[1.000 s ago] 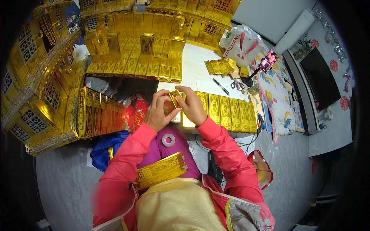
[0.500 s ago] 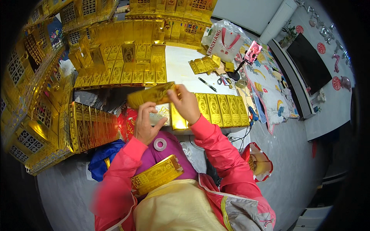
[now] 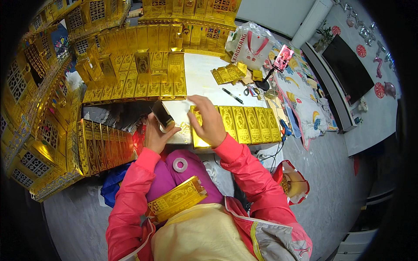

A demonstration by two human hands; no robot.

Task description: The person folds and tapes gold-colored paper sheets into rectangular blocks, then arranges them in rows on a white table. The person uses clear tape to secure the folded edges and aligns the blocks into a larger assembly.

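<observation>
My left hand [image 3: 156,135] is closed around a small gold foil paper box [image 3: 163,115], which stands tilted with its dark open end toward me. To the right, my right hand [image 3: 208,122] is off that box, its fingers apart over the left end of a row of gold boxes [image 3: 248,125] on the white table. A flattened gold box [image 3: 179,198] lies on my lap, and a roll of tape [image 3: 180,164] rests on my purple-clad thigh.
A large gold paper building [image 3: 48,130] rises at the left and back. Behind the row lie a pen [image 3: 233,95], scissors [image 3: 251,91] and gold scraps [image 3: 228,74]. A phone [image 3: 283,58] on a stand and a white bag [image 3: 251,48] are farther back.
The gold box has passed from my right hand into my left and turned so its open end faces me. My right hand has let go of it.
</observation>
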